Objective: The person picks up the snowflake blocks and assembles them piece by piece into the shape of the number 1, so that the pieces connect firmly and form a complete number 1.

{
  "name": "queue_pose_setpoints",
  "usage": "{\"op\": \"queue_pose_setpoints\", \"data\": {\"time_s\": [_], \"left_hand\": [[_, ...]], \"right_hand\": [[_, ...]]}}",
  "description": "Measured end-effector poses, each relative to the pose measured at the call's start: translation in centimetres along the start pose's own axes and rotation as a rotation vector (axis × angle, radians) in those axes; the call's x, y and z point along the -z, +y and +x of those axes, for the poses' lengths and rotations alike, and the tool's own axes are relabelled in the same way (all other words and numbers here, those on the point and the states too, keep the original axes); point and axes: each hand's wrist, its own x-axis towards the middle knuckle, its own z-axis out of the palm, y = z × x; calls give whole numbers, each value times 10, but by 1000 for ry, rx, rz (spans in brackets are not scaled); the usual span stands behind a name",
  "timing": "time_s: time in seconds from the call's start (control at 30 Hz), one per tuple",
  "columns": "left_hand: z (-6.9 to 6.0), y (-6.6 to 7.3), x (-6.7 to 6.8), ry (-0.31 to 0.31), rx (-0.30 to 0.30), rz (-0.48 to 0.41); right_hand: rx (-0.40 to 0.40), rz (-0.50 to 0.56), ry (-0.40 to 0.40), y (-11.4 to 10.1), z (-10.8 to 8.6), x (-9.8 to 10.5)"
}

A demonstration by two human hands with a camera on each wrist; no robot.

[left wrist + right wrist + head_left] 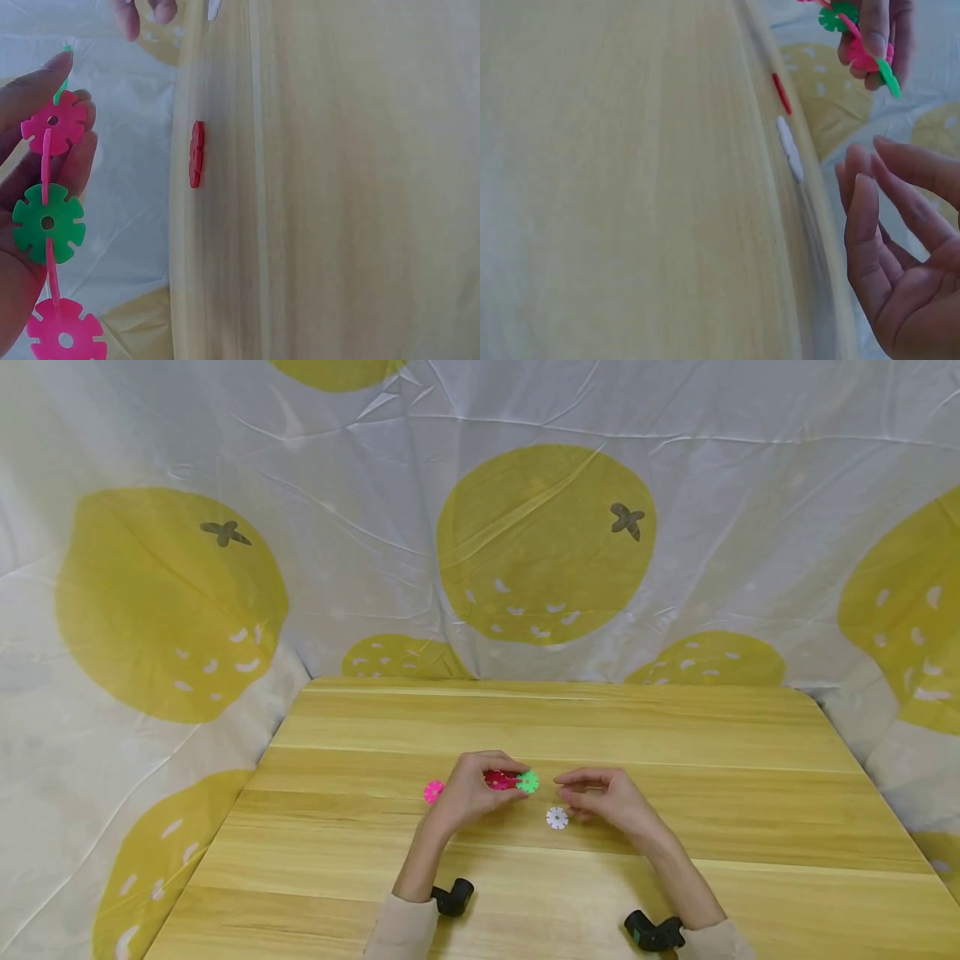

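Note:
A chain of slotted plastic snowflake discs point(48, 223), in pink and green, is held by my left hand point(474, 785). Its thumb and fingers pinch the chain near the right end, where a green disc point(528, 782) sticks out past the fingertips. At the other end a pink disc point(433, 792) shows beyond the back of the hand. My right hand point(607, 797) is just to the right, its fingers loosely bent with nothing between them. Below its fingertips a white snowflake disc point(557, 818) lies on the table.
A red disc point(196, 154) lies flat on the wooden table point(585, 727), partly hidden behind the left hand in the head view. Lemon-print cloth point(360, 527) hangs behind the table and along its sides. A black wrist camera point(453, 897) sits on the left forearm.

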Motion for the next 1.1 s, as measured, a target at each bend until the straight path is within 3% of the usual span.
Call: {"op": "queue_pose_setpoints", "data": {"time_s": [0.23, 0.4, 1.1], "left_hand": [[0, -1, 0, -1, 34, -4], [-1, -1, 1, -8, 12, 16], [-3, -1, 0, -45, 6, 42]], "right_hand": [[-17, -36, -71, 6, -1, 3], [-25, -38, -103, 7, -2, 3], [82, -197, -99, 10, 0, -2]]}}
